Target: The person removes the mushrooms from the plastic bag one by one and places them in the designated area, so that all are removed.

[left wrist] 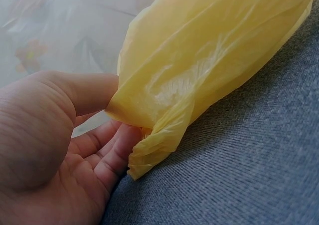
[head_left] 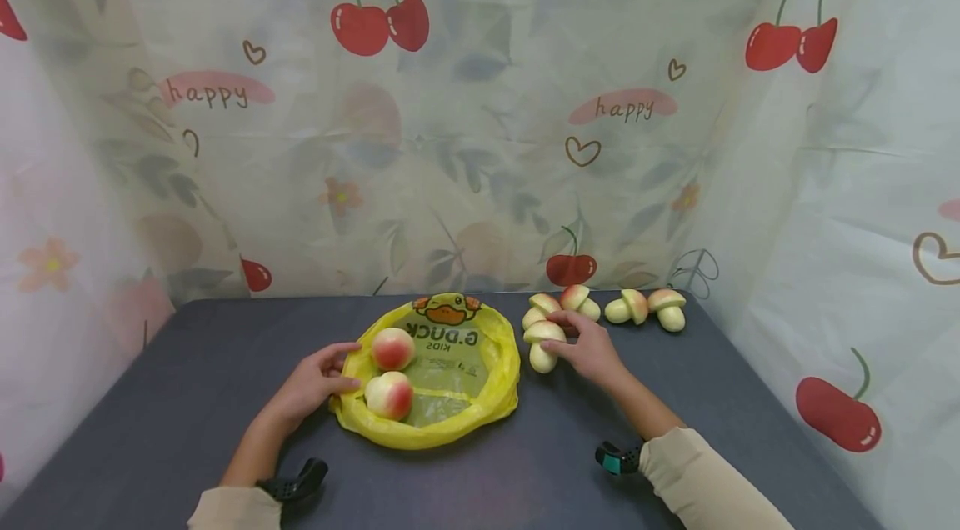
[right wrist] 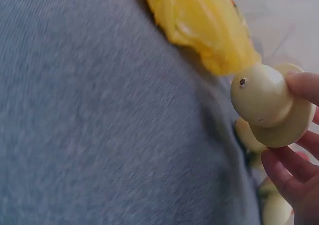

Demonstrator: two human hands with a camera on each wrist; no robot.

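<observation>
A yellow plastic bag [head_left: 420,436] lies on the table with its mouth spread wide and a duck print on its far inner side. Its left rim is pinched between the thumb and fingers of my left hand [head_left: 309,384]; in the left wrist view the film [left wrist: 164,85] folds between them. Two toy peaches, one farther [head_left: 393,348] and one nearer [head_left: 389,395], sit in the bag's left half. Right of the bag, my right hand [head_left: 592,353] grips a pale toy mushroom [head_left: 543,357] by its cap, its rounded stem end [right wrist: 259,95] facing the right wrist camera.
Just behind the held mushroom are two more toy mushrooms [head_left: 542,305] [head_left: 582,302]. Another pair, one left [head_left: 628,308] and one right [head_left: 668,310], lies near the back right corner of the dark table [head_left: 187,397]. A printed curtain [head_left: 480,122] hangs behind and along both sides.
</observation>
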